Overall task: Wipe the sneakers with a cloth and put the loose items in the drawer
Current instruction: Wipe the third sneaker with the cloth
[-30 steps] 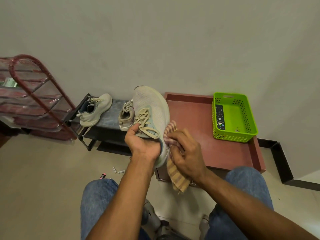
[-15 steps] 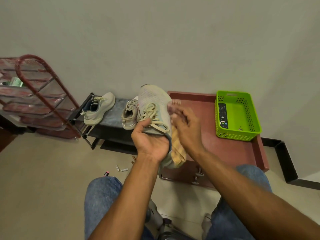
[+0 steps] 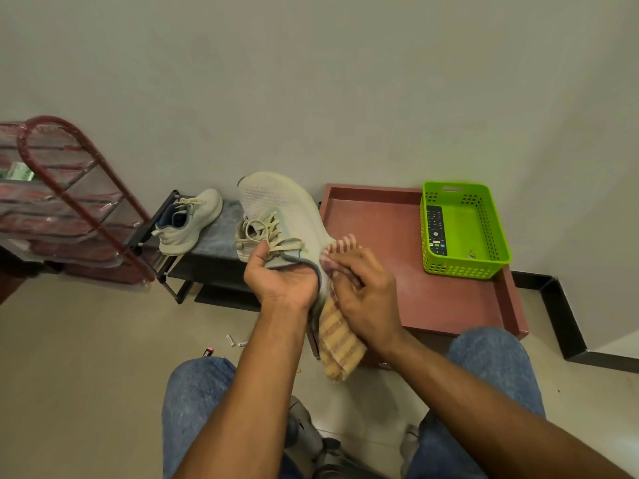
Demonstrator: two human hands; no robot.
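My left hand (image 3: 283, 283) gripped the pale sneaker (image 3: 283, 219) by its heel, toe raised toward the wall. My right hand (image 3: 364, 295) clutched the striped cloth (image 3: 337, 335), pressing it against the sneaker's side above the maroon drawer unit (image 3: 397, 236)

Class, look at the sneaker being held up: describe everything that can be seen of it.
The held sneaker is pale grey-white with a perforated knit-looking upper, beige laces loosely tied, and a darker grey collar edge. It is lifted off the floor, toe pointing away toward the wall, heel toward the person. The left hand grips it at the heel and collar, thumb near the laces. The right hand presses a striped yellow-and-pink cloth against its right side; the cloth's loose end hangs below. Its sole is not visible.
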